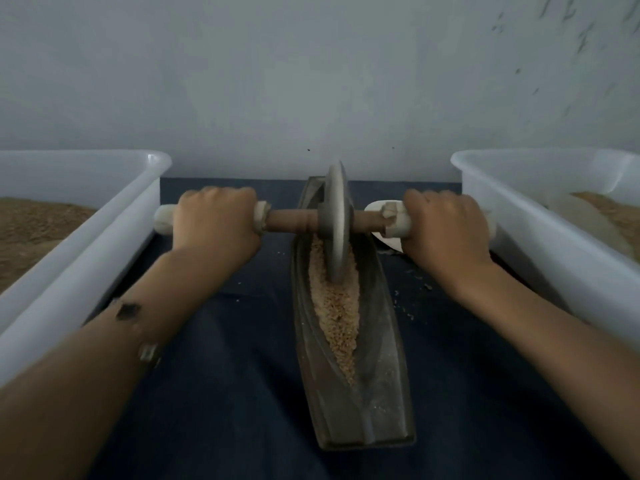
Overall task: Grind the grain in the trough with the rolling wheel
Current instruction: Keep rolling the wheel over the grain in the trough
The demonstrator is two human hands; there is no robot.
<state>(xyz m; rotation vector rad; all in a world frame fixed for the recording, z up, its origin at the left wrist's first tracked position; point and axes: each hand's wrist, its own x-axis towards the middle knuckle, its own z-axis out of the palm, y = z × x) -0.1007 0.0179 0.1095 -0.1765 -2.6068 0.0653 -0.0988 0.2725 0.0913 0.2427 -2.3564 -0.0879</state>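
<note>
Mid-grind — left hand [214,220] at nine o'clock and right hand [441,225] at three grasping the axle [291,220], wheel [336,220] in grain [334,306]. Next, probably: rolling down the trough [377,393] toward six — even pressure.

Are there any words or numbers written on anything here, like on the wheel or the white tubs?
None: no words, numbers or labels can be read.
The rolling wheel, the trough, the left tub and the right tub all look plain.
The dark marks on the left forearm are too blurred to read.
</note>
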